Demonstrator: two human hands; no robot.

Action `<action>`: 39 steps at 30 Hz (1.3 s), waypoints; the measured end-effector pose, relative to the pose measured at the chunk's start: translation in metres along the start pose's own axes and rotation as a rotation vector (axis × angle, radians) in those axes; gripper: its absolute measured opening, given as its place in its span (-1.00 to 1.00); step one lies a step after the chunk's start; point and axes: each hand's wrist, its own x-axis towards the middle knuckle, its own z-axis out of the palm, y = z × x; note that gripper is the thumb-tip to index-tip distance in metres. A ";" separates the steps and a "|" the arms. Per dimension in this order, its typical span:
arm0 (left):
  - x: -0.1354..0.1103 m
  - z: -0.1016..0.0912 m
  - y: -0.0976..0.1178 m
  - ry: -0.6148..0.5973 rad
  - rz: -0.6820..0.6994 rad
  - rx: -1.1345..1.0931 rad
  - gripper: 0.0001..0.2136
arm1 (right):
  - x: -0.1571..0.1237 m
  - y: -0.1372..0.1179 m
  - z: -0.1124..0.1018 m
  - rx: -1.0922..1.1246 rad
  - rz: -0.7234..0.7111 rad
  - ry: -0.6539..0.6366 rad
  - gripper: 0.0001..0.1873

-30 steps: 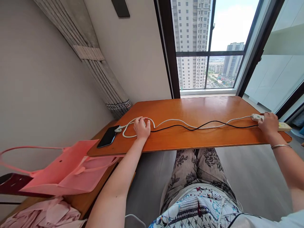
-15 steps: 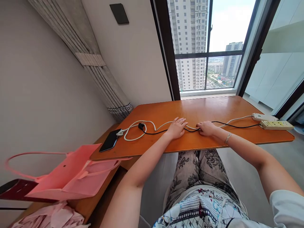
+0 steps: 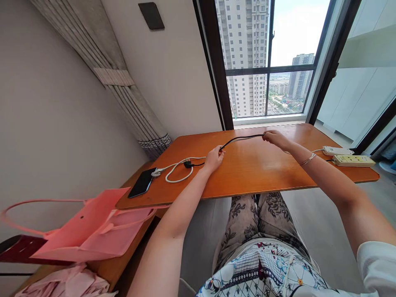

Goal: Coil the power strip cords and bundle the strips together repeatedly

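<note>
A black power cord [image 3: 241, 137] arches above the table between my two hands. My left hand [image 3: 214, 160] is closed around it, and the white cord [image 3: 179, 180] also runs into this hand. At the far end my right hand [image 3: 274, 139] grips the cords with bent fingers. Left of my left hand, the black plug [image 3: 187, 164] rests inside a loop of the white cord. The white plug [image 3: 156, 173] lies against a black phone [image 3: 142, 182]. A cream power strip [image 3: 354, 161] and a white power strip [image 3: 338, 151] sit at the table's right end.
The orange-brown table [image 3: 247, 177] stands before a window [image 3: 269, 70]. A pink bag [image 3: 93, 227] and crumpled pink cloth [image 3: 66, 284] are on a lower wooden surface at left. A pleated curtain [image 3: 123, 99] hangs by the left wall.
Both hands have lifted the cords off the tabletop. My left hand has shifted left and my right hand has moved farther away, toward the window. Both power strips have slid slightly left.
</note>
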 end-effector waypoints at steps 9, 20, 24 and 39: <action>0.021 0.012 0.023 -0.053 0.052 -0.549 -0.69 | 0.045 -0.071 -0.077 0.670 -0.129 0.360 -0.50; 0.024 0.060 0.056 -0.149 0.023 -0.742 -0.74 | 0.063 -0.143 -0.077 0.777 -0.218 0.368 -0.49; 0.019 0.073 0.050 -0.070 -0.010 -0.729 -0.68 | 0.054 -0.170 -0.086 0.788 -0.230 0.368 -0.54; -0.010 0.111 0.103 -0.139 0.022 -0.769 0.08 | 0.025 -0.248 -0.069 0.766 -0.164 0.367 -0.53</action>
